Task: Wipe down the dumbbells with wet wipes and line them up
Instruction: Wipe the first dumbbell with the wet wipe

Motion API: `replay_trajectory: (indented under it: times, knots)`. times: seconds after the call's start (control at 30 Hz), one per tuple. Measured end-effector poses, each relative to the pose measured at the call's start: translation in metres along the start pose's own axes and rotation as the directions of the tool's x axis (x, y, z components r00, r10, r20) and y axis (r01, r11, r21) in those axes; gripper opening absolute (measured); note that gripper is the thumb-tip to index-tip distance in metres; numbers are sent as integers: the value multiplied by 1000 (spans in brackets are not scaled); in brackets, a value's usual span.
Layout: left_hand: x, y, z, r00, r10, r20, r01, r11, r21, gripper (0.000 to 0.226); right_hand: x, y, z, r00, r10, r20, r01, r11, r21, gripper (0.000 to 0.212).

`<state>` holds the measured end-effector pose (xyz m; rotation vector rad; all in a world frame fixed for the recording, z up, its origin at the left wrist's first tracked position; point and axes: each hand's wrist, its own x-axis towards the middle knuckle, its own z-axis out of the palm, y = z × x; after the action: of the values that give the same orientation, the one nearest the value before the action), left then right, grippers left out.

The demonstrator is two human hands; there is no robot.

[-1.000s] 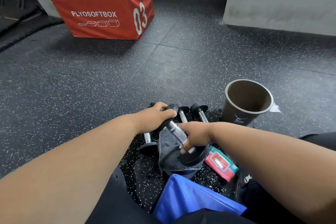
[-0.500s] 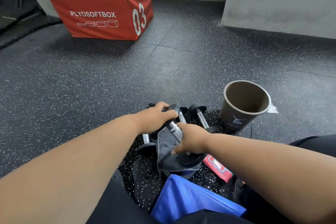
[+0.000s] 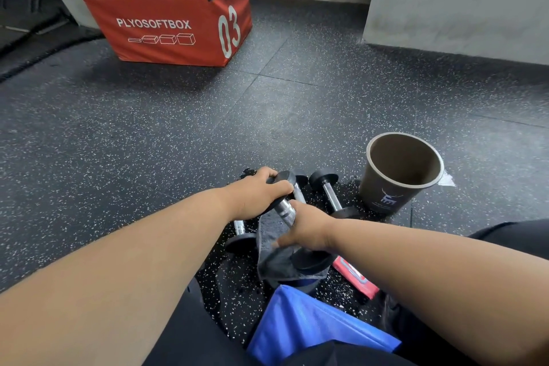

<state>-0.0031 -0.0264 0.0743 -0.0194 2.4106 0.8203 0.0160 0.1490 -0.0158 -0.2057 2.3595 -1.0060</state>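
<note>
Dumbbell [image 3: 285,208] far head under left fingers [image 3: 277,184], handle seemingly in right hand [image 3: 306,230]

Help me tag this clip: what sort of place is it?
Most likely a gym: speckled rubber flooring, an orange plyo soft box against the wall, and small chrome-handled dumbbells lying on the floor.

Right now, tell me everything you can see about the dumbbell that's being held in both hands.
The held dumbbell is small, with a shiny knurled metal handle and two round black end weights that look like rubber. It is lifted off the floor and tilted, far end higher. The left hand grips the far weight; the right hand is closed around the handle's lower part, against a grey cloth that hangs under the near weight. How the fingers lie on the cloth is hidden.
</note>
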Motion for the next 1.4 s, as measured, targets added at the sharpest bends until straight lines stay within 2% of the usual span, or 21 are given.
replay_trajectory:
  times: [0.07, 0.17, 0.3, 0.4, 0.67, 0.83, 0.97, 1.07, 1.13, 1.3, 1.4]
  knots:
    - [-1, 0, 0, 1000, -1, -6, 1, 1000, -9, 63, 0, -1, -1, 1000, -23, 7, 23, 997, -75, 54]
    - [-3, 0, -1, 1000, 1, -12, -1, 1000, -11, 47, -3, -6, -9, 995, -64, 81, 78, 979, -188, 39]
    - [-5, 0, -2, 1000, -2, -10, 2, 1000, -13, 46, -3, -7, -36, 973, -48, 227, 129, 926, -355, 57]
    - [-5, -1, -2, 1000, -2, -7, 2, 1000, -11, 53, -3, -4, -52, 968, -23, 251, 113, 930, -351, 55]
    - [-7, 1, -2, 1000, -8, -3, 8, 1000, -1, 52, -4, 6, -65, 985, -10, 171, 65, 946, -319, 57]
    - [-8, 0, -2, 1000, -12, 0, 12, 1000, -10, 64, -7, 7, -66, 988, -1, 156, 48, 952, -301, 51]
    - [-8, 0, -1, 1000, -18, 1, 18, 1000, 3, 85, -7, 8, -65, 988, 4, 156, 40, 960, -278, 44]
    - [-8, 0, -1, 1000, -24, -6, 24, 1000, 12, 86, -12, 1, -61, 978, 8, 209, 50, 962, -269, 61]
    - [-7, 1, -1, 1000, -17, -7, 17, 1000, 11, 78, -16, -3, -55, 972, 3, 235, 62, 960, -271, 75]
    - [-6, 0, 0, 1000, -2, -14, 2, 1000, 25, 66, -15, -3, -40, 980, -47, 196, 107, 944, -312, 75]
    - [-4, -1, -1, 1000, -10, -19, 11, 999, 39, 65, -14, 0, -40, 982, -35, 184, 88, 953, -289, 83]
